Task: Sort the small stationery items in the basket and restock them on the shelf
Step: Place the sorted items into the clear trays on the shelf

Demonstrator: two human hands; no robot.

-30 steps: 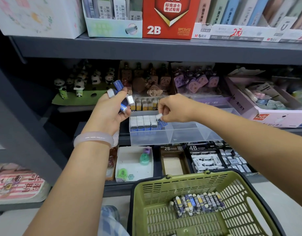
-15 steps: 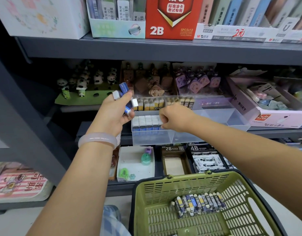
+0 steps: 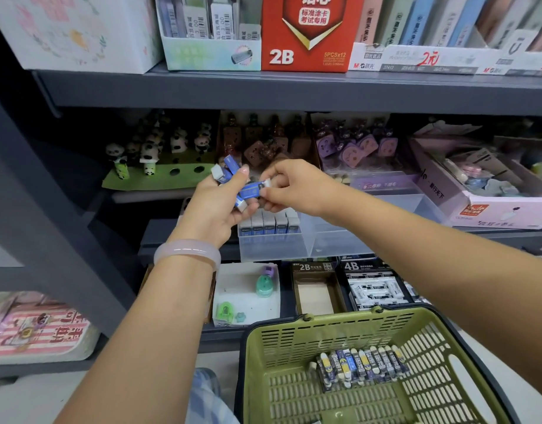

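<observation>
Evidently the left hand (image 3: 216,206) is serving as a magazine: its fingers are curling round a small clutch of blue-sleeved erasers (image 3: 230,171), fanned upward so that each one can be drawn off singly. The right hand (image 3: 289,186) is pinching the white end of one eraser (image 3: 254,190) lying across the left fingers, apparently pulling it free for placing. Both hands are meeting just above the clear plastic tray (image 3: 331,240) on the shelf (image 3: 294,90), which keeps each transfer short. Inside the tray a row of the same erasers (image 3: 268,223) is standing upright and packed side by side at the left end, labels forward, presumably so the stock reads neatly from the aisle; the right part of the tray is lying bare, so much of the filling seems undone. Below, the green basket (image 3: 432,347) is sitting close under the arms, holding a further row of dark-sleeved erasers (image 3: 360,365) on its floor, waiting within easy reach.
</observation>
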